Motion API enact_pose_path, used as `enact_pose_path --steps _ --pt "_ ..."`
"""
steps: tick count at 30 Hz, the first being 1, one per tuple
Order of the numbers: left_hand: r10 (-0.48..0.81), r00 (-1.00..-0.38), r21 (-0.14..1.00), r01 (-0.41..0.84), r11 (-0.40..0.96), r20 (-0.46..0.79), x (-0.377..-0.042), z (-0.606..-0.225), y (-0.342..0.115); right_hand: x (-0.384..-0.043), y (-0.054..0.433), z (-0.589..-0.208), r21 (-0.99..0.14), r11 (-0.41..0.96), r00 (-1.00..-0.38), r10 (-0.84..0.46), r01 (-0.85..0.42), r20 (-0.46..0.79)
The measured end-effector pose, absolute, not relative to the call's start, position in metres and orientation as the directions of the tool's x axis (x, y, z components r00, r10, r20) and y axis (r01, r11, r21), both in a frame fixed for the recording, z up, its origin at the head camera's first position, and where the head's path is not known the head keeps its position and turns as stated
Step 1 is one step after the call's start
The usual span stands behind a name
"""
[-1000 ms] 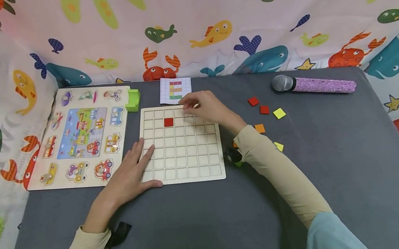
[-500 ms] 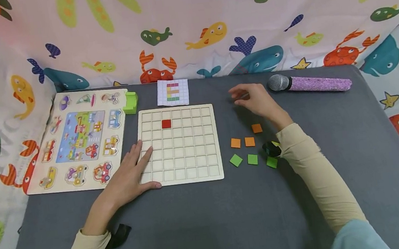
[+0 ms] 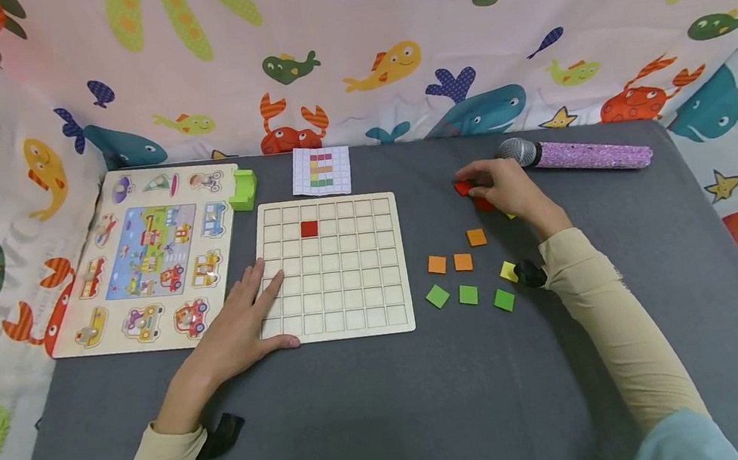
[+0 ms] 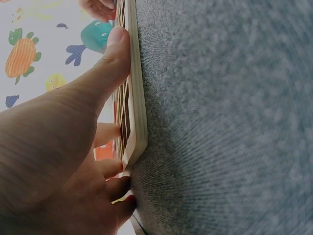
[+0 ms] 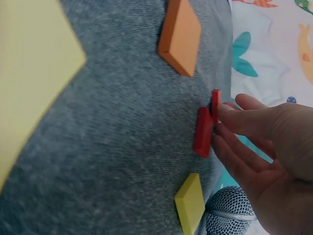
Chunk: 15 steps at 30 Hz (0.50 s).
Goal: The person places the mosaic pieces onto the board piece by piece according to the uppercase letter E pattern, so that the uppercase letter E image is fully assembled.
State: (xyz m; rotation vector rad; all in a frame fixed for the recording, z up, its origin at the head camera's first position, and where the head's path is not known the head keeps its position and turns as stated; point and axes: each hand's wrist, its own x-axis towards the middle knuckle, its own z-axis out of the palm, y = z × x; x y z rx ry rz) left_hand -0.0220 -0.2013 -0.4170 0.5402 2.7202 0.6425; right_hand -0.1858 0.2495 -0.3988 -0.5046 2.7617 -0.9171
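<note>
Nearest the person, the left hand, fingers and thumb spread, rests on the left and near edges of a pale gridded board. A red square sits in one cell, beyond the left fingertips. Right of the board, nearer the person than the right hand, lie three green tiles, a yellow tile and three orange tiles.

Farther off, the right hand reaches down to two loose red tiles, its thumb and fingertips at the farther red tile; whether they pinch it, I cannot tell. The nearer red tile lies just beside it. Both are square, without a long axis, and far closer to the right hand than the left; from there the board lies leftward and toward the person. A microphone lies just beyond the right hand.
</note>
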Motion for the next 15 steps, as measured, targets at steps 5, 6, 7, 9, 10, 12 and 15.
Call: enact_pose_path --steps 5,6,7,9,10,12,15 --pt "0.418 -0.888 0.477 0.289 0.830 -0.191 -0.0216 -0.4168 -0.2017 -0.1862 0.2486 -0.4043 -0.610 0.743 -0.930 -0.367 -0.276 -0.027" --pt "0.419 -0.888 0.478 0.289 0.830 -0.191 -0.0215 -0.4169 -0.2017 -0.1864 0.2485 -0.4050 -0.609 0.744 -0.931 -0.364 -0.275 -0.025" --pt "0.419 -0.888 0.478 0.289 0.829 -0.191 -0.0214 -0.4169 -0.2017 -0.1864 0.2481 -0.4051 -0.610 0.744 -0.932 -0.363 -0.274 -0.024" --pt "0.422 -0.887 0.480 0.291 0.827 -0.189 -0.0211 -0.4174 -0.2018 -0.1870 0.2475 -0.4050 -0.608 0.745 -0.932 -0.361 -0.276 -0.020" --pt "0.421 -0.887 0.480 0.291 0.828 -0.189 -0.0211 -0.4178 -0.2018 -0.1872 0.2472 -0.4044 -0.608 0.746 -0.933 -0.359 -0.274 -0.021" --pt "0.422 -0.887 0.480 0.292 0.827 -0.188 -0.0212 -0.4184 -0.2019 -0.1876 0.2463 -0.4027 -0.611 0.742 -0.933 -0.359 -0.275 -0.016" --pt "0.423 -0.887 0.480 0.294 0.827 -0.185 -0.0211 -0.4186 -0.2023 -0.1886 0.2445 -0.4018 -0.620 0.734 -0.935 -0.355 -0.278 -0.001"
